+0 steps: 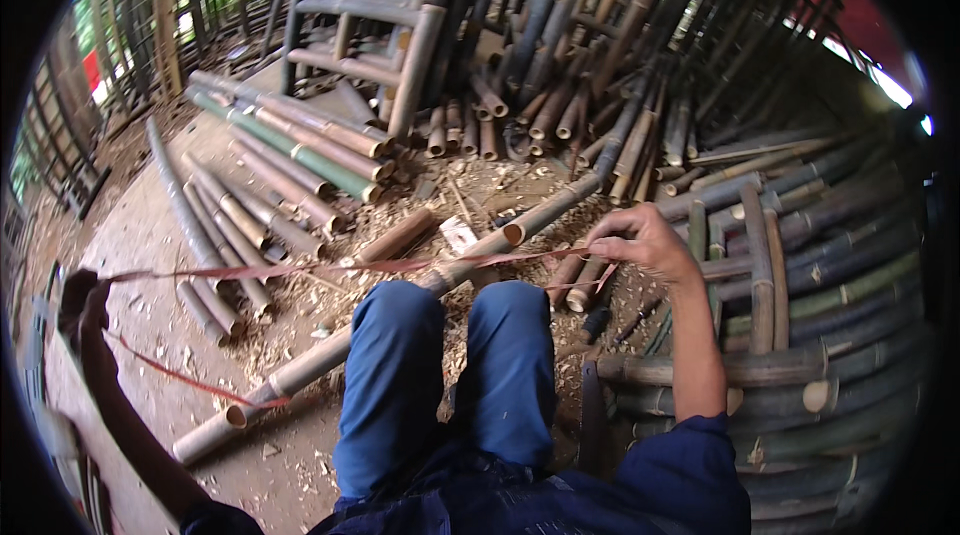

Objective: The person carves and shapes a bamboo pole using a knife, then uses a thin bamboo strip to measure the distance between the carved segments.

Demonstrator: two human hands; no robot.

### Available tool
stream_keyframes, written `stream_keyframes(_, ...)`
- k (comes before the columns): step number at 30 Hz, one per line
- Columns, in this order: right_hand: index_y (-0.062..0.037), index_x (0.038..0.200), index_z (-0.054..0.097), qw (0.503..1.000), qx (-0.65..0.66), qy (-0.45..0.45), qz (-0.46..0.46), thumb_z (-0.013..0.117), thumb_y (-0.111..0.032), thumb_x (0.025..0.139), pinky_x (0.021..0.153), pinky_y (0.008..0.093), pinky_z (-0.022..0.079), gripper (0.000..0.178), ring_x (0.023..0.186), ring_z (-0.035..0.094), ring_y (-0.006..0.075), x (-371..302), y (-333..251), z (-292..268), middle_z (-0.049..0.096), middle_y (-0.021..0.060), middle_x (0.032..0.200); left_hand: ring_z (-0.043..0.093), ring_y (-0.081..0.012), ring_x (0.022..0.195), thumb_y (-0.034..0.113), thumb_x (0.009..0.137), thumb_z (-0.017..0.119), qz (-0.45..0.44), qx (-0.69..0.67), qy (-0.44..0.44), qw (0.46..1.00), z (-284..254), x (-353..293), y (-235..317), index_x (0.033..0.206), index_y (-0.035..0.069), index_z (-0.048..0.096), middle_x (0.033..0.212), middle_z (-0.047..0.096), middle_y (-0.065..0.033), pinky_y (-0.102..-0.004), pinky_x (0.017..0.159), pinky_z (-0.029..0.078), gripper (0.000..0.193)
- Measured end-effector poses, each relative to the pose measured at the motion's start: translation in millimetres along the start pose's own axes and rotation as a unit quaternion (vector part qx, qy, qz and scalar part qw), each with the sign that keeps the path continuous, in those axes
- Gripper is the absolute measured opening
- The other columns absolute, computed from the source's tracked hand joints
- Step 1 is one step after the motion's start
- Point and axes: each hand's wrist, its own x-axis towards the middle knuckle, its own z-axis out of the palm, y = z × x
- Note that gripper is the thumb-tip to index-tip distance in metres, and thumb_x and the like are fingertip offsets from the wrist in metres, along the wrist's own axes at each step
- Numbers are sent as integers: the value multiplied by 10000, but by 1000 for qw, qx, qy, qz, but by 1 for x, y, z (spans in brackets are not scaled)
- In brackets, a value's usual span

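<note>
A thin, flat reddish strip (390, 266) is pulled nearly straight across the view above my knees. My left hand (84, 307), out at the far left and in shadow, is closed on one stretch of it. At the right, my right hand (645, 243) pinches the strip between thumb and fingers, and a short tail hangs below. A loose length drops from my left hand down to a bamboo pole (315, 363). That pole lies slantwise on the ground in front of my knees, with cut notches showing along it.
Bamboo poles (290, 150) lie spread at the far left, and cut pieces (545, 115) are heaped at the back. A bamboo frame (370, 45) stands behind them. Wood shavings (330, 310) litter the ground. A bamboo rack (780, 365) is close on my right, a saw-like blade (592, 410) beside my leg.
</note>
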Motion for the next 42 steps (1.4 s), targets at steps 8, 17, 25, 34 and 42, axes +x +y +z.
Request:
stream_keyframes(8, 16, 954, 760, 999, 26, -25, 15, 783, -119, 887, 747, 228, 503, 152, 803, 627, 54, -25, 46, -14, 726, 7, 849, 322, -14, 557, 161, 891, 738, -69, -39, -40, 996, 26, 7, -54, 988, 73, 693, 681, 483, 88, -227, 513, 236, 138)
stream_keyframes(17, 28, 908, 761, 999, 14, -26, 21, 803, -153, 868, 680, 245, 493, 190, 736, 608, 65, -30, 81, -14, 704, 16, 786, 360, -5, 511, 100, 873, 745, -137, -25, -20, 990, 4, 7, -135, 983, 75, 712, 692, 555, 73, -211, 460, 251, 117)
stream_keyframes(25, 13, 902, 753, 998, 24, -17, 47, 801, -119, 868, 666, 240, 470, 145, 706, 591, 65, -33, 111, -31, 683, -2, 767, 371, -4, 491, 97, 864, 757, -175, -6, 3, 984, -22, 5, -181, 984, 90, 715, 685, 556, 80, -205, 439, 257, 128)
stream_keyframes(34, 9, 902, 757, 994, 66, 44, 79, 800, -135, 870, 630, 235, 462, 154, 678, 587, 68, -32, 126, -39, 681, -1, 761, 356, -2, 465, 80, 846, 763, -205, -15, 7, 979, -41, 4, -214, 997, 92, 717, 680, 565, 73, -206, 416, 240, 158)
stream_keyframes(42, 24, 988, 748, 944, 288, 143, 69, 746, -101, 908, 699, 297, 554, 149, 745, 666, 153, -43, 135, -28, 723, 82, 891, 357, 0, 466, 82, 847, 754, -213, -7, 6, 977, -28, -5, -218, 984, 94, 715, 688, 580, 71, -213, 413, 231, 142)
